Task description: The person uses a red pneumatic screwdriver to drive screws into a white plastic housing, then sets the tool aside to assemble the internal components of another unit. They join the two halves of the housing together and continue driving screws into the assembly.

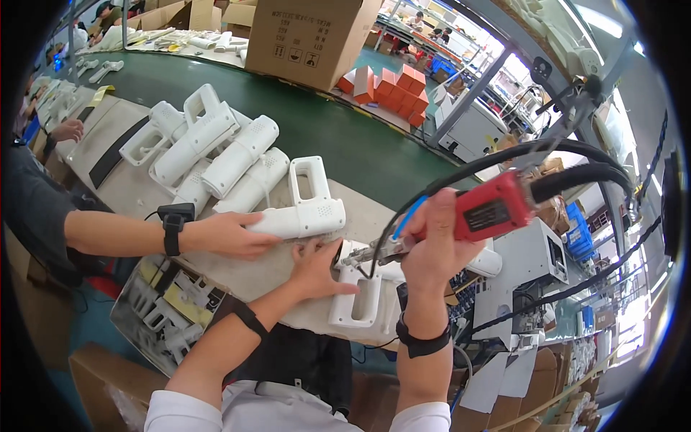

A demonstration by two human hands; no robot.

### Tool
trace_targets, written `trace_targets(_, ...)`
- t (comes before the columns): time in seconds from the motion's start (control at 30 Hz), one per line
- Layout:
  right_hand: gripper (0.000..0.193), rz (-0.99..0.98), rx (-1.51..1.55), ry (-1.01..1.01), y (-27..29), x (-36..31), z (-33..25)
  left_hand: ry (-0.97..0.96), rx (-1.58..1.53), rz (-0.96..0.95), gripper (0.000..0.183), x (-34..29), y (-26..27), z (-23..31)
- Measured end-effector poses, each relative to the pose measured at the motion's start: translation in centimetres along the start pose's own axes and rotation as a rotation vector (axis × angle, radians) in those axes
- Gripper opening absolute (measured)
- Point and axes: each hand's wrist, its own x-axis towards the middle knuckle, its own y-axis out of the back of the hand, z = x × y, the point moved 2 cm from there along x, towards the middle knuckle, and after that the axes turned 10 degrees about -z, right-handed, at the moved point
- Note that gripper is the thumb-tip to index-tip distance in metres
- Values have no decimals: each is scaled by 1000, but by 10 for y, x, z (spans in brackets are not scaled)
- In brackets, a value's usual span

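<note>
My right hand (pixel 435 252) is wrapped round a red power screwdriver (pixel 493 209) with a metal nose, a blue tube and black hoses. The nose points left and meets the end of a white plastic housing (pixel 353 321) with a loop handle. My left hand (pixel 317 270) holds that housing at its left end, thumb toward the handle. Whether a screw sits at the tip is too small to tell. Just beyond, a co-worker's hand (pixel 234 234) touches another white housing (pixel 306 219), whose loop handle points away from me.
Several white housings (pixel 241 155) lie piled at the far left of the worktable. A bin (pixel 122 306) of white parts stands at the lower left. Beyond run a green conveyor belt (pixel 302 115) and a large cardboard box (pixel 309 36). Black cables (pixel 568 291) hang at the right.
</note>
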Motion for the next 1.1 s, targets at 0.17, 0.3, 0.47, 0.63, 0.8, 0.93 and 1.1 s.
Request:
trace_targets(0.17,19,-78,-43,-33,5,-10,36,27,54,-93,119,-1,3,6)
trace_targets(0.3,18,-89,-60,-19,15,-22,74,19,104,-41,120,-1,-4,2)
trace_targets(0.47,19,-123,-166,-36,21,-26,85,16,46,-77,120,0,2,11)
trace_targets(0.63,26,-24,-17,-54,19,-16,19,31,51,-21,115,-3,-3,8)
trace_targets(0.8,22,-14,-75,46,25,-7,-9,27,61,-26,117,-5,-3,7)
trace_targets(0.93,22,23,-37,9,26,-3,-8,29,77,-28,114,-2,-2,7)
trace_targets(1.1,26,72,-85,-79,23,-9,28,41,74,-7,112,3,-3,3)
